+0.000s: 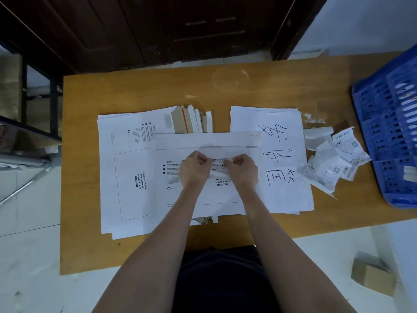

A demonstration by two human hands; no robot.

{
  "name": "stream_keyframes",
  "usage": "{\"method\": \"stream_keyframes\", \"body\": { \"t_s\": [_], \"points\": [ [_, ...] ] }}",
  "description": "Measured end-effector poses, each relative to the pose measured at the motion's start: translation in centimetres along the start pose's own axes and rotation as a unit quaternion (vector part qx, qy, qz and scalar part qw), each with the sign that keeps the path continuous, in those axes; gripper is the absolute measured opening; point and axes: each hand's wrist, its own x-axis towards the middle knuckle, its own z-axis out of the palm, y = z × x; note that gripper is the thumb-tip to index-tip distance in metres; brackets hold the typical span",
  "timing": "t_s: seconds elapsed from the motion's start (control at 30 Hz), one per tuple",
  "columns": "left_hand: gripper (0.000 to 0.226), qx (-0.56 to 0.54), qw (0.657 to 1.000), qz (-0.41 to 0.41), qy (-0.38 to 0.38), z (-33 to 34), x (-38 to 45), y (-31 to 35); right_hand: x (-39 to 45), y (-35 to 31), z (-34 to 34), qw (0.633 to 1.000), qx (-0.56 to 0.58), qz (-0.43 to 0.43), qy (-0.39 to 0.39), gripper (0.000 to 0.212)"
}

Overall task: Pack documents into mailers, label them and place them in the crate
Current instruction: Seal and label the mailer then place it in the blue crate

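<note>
A white mailer (203, 199) lies in front of me on the wooden table (135, 91), its flap (203, 140) open at the far side. Over its printed waybill area, my left hand (194, 169) and my right hand (242, 169) both pinch a small barcode label (218, 164), one at each end. A stack of flat mailers (126, 172) lies to the left. White sheets with large handwritten characters (279, 150) lie to the right. The blue plastic crate (388, 132) stands at the table's right edge.
Crumpled label backings and torn labels (331, 159) are heaped between the sheets and the crate. Folded cardboard mailers (191, 119) stick out behind the stack. A small cardboard box (372, 276) sits on the floor at the right. Dark wooden doors (180, 30) stand behind the table.
</note>
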Motion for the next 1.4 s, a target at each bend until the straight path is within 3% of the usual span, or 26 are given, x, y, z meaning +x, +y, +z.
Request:
{"method": "stream_keyframes", "body": {
  "t_s": [0.4,0.57,0.73,0.87,0.93,1.17,1.4],
  "points": [
    [0.009,0.021,1.000,-0.020,-0.004,0.0,0.3,0.2,0.4,-0.1,0.2,1.000,-0.005,0.008,-0.004,0.018],
    [0.011,0.043,0.999,-0.025,-0.001,0.1,0.5,0.2,0.6,-0.2,0.2,0.997,-0.076,-0.006,-0.005,0.019],
    [0.022,0.043,0.998,-0.036,-0.007,0.3,1.0,-0.2,1.2,-0.9,-0.3,0.967,-0.250,-0.050,0.019,0.045],
    [0.021,0.058,0.998,-0.031,-0.017,0.4,1.2,-0.2,1.2,-1.3,0.3,0.956,-0.288,-0.044,-0.013,0.087],
    [0.022,0.056,0.997,-0.041,-0.019,0.4,1.3,-0.2,1.2,-1.4,0.4,0.956,-0.291,-0.036,-0.016,0.096],
    [0.022,-0.006,0.996,-0.089,-0.029,-0.3,1.2,0.1,2.5,-1.1,-0.7,0.983,-0.178,-0.006,-0.033,0.047],
    [0.017,-0.048,0.995,-0.084,-0.029,-0.4,0.8,-0.3,2.4,-0.6,-1.6,0.989,-0.133,-0.026,-0.052,0.023]
  ]
}}
